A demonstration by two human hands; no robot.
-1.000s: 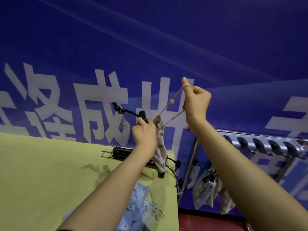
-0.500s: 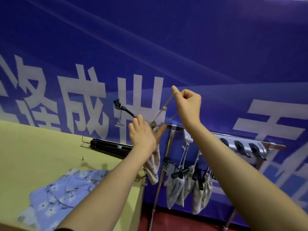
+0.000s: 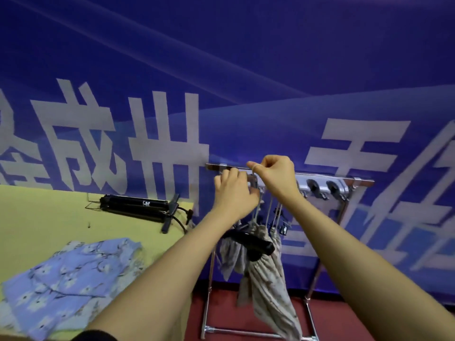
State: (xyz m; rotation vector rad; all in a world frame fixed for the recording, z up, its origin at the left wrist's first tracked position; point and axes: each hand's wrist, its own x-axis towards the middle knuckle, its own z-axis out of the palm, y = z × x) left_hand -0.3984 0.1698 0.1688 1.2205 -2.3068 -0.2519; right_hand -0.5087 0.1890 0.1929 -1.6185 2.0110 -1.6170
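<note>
We judge the hanging nearly done: our right hand (image 3: 275, 174) holds the cord (image 3: 256, 168) looped over one finger at the rack (image 3: 344, 179) rail, the bag (image 3: 270, 286) dangling below, past the counter's (image 3: 37, 212) right edge. Our left hand (image 3: 234, 193) curls alongside, its grip hidden. The floral cloth (image 3: 69, 274) remains.

The yellow-green surface (image 3: 49, 212) is carrying a folded black tripod (image 3: 134, 207) near its far edge, with a tiny dark item (image 3: 89, 226) lying just in front of it. A blue flowered cloth (image 3: 69, 279) is lying rumpled at the near edge. Beside the surface, a chrome rack (image 3: 362, 182) is standing on the red floor (image 3: 221, 316). Pale patterned pouches (image 3: 268, 286) are hanging by cords (image 3: 269, 212) from its top rail, and a black clip hanger (image 3: 253, 242) is dangling among them.
</note>
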